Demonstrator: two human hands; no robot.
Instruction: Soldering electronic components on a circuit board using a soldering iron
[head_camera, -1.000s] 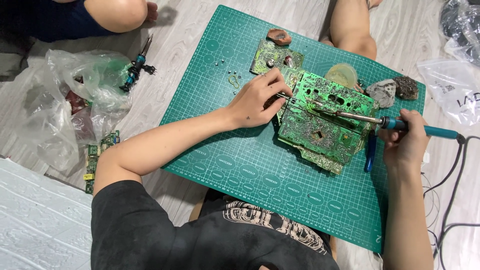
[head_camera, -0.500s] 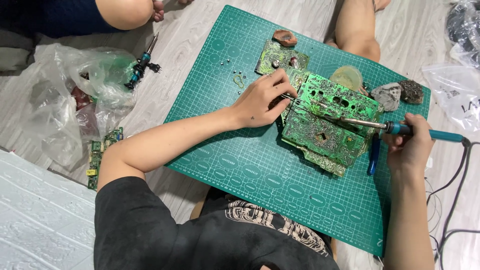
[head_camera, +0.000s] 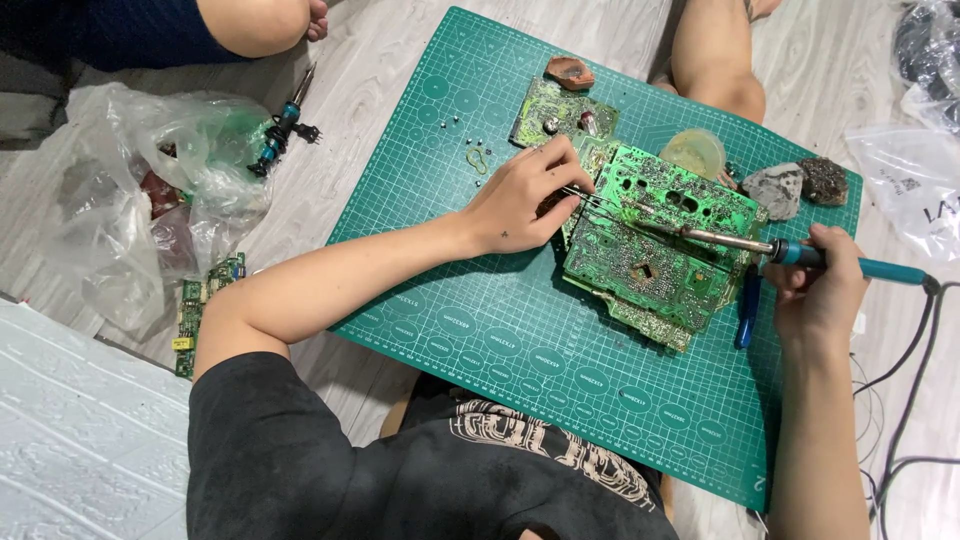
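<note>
Floor-level green cutting mat (head_camera: 480, 330) on pale boards | green circuit board (head_camera: 655, 250) lies solder side up near the mat's far right, grimy, corroded | left hand (head_camera: 520, 195) at its left edge, fingers pinching tweezers (head_camera: 590, 197), apparently to grip a part | right hand (head_camera: 815, 290) closed around soldering iron (head_camera: 800, 255), tip on board.

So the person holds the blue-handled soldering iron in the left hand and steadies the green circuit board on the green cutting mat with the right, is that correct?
Not quite: the hands are swapped. In the head view the right hand grips the blue-handled soldering iron, while the left hand rests on the green circuit board, which does lie on the green cutting mat.
</note>
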